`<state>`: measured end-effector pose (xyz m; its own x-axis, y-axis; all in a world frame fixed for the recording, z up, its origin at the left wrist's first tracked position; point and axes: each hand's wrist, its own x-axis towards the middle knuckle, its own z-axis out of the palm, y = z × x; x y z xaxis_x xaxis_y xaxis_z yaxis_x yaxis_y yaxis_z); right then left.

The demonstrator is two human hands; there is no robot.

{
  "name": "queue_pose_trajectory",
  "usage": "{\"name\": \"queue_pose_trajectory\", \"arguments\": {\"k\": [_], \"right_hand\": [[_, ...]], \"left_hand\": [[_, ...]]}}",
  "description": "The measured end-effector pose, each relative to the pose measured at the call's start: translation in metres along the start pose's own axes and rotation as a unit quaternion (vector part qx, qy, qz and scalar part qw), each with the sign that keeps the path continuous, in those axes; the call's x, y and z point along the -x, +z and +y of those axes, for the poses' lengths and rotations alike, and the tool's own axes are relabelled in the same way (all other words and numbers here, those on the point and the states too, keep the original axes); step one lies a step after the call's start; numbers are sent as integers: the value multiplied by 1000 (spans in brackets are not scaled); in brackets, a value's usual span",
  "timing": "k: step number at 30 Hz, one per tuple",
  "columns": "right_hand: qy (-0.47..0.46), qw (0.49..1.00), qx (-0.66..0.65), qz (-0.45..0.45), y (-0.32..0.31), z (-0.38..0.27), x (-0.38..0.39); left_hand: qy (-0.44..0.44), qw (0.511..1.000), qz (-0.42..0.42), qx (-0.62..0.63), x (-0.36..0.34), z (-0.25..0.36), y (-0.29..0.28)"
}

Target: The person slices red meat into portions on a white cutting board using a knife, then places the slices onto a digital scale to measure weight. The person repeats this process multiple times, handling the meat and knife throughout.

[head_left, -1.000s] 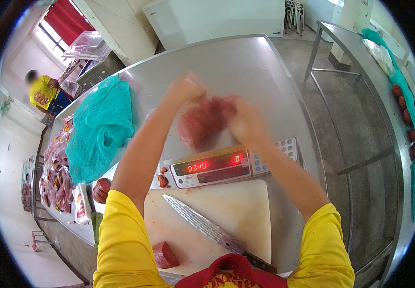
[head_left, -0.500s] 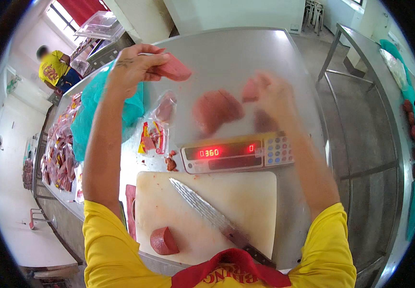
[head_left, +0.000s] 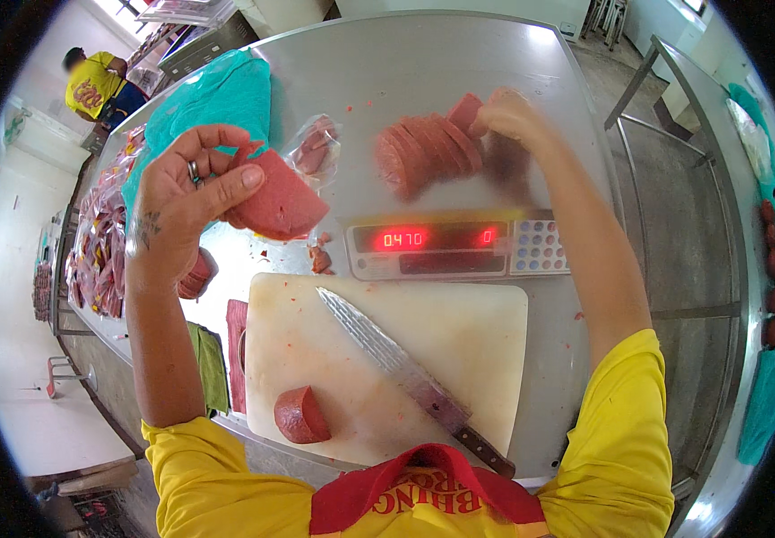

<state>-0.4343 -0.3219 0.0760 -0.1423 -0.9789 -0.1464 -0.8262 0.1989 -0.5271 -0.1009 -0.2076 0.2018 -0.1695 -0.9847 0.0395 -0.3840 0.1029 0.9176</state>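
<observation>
While a white cutting board lies at the near edge of the steel table, a long knife rests across it on a slant, its dark handle toward the person, and a rounded end piece of sausage sits on the board's near left corner. Just beyond the board stands a digital scale with lit red digits; a fanned row of pink meat slices lies on its platform. A clear bag holding more pieces lies left of the slices, beside a heap of teal netting. Packed bags of meat run along the table's left edge, and another person in a yellow shirt stands far off at the upper left.

The left hand is raised above the table, left of the scale, palm turned inward, thumb and fingers pinching a thick pink meat slice clear of the surface. The right hand reaches over the scale, its fingers closed on the end slice of the row on the platform.
</observation>
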Motion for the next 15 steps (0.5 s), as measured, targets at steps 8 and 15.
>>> {"name": "queue_pose_trajectory", "arguments": {"k": [8, 15], "right_hand": [[-45, 975, -191, 102, 9, -14, 7], [-86, 966, -77, 231, 1, -6, 30]], "left_hand": [[-109, 992, -64, 13, 46, -37, -4], [-288, 923, -255, 15, 127, -103, 50]]}}
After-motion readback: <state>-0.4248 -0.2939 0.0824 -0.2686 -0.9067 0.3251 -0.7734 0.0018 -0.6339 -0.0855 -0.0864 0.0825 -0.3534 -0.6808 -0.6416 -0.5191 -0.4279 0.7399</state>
